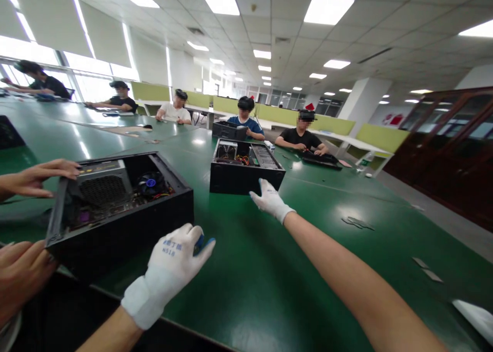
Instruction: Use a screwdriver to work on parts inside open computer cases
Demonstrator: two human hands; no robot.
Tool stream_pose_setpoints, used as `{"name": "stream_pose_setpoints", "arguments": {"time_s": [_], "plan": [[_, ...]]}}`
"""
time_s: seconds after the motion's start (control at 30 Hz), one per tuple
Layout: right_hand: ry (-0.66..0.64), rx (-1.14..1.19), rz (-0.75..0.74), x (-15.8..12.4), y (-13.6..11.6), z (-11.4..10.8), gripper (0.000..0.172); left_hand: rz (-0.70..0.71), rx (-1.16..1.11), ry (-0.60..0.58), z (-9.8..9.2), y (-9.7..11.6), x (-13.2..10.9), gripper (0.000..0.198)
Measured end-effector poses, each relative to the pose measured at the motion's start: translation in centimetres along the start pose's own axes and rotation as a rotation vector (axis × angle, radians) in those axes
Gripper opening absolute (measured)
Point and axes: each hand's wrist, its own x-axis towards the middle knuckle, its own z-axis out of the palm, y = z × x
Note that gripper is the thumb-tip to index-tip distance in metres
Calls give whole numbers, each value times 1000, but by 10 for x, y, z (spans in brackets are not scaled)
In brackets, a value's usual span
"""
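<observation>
Computer case out ahead on the green surface, open-topped, wires showing! Spread-fingered right hand right at its front, gripping nothing; can't tell if touching. Loosely curled left hand down beside the nearer case, seemingly empty. Looks like a reaching or positioning step; for the next move, calls for firm contact with both hands.

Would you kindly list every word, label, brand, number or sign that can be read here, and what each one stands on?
"N518": in blue, on the gloved left hand.
Characters above it: too blurred to read surely.
Gloved right hand: faint print, unreadable.
Label on the power supply in the near computer case: too small.
Bottle: label too small.
</observation>
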Motion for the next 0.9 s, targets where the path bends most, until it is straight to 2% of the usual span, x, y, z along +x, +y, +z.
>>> {"name": "stream_pose_setpoints", "arguments": {"time_s": [0.13,0.23,0.33,0.43,0.67,0.77,0.9], "plan": [[58,-141,28,46,14,-16,85,-29,-131,-121,34,11,-21,32],[75,-223,29,78,16,-21,82,-51,-206,-197,51,19,-33,30],[48,-283,17,97,16,-21,78,-72,-245,-197,61,26,-42,29],[37,-324,3,105,16,-20,72,-74,-266,-169,69,30,-50,28],[44,-364,-10,99,13,-30,58,-51,-277,-121,75,38,-60,25],[68,-368,-28,79,8,-33,57,-52,-286,-126,72,42,-63,24],[77,-368,-55,37,3,-41,52,-47,-289,-143,62,44,-61,25]]}}
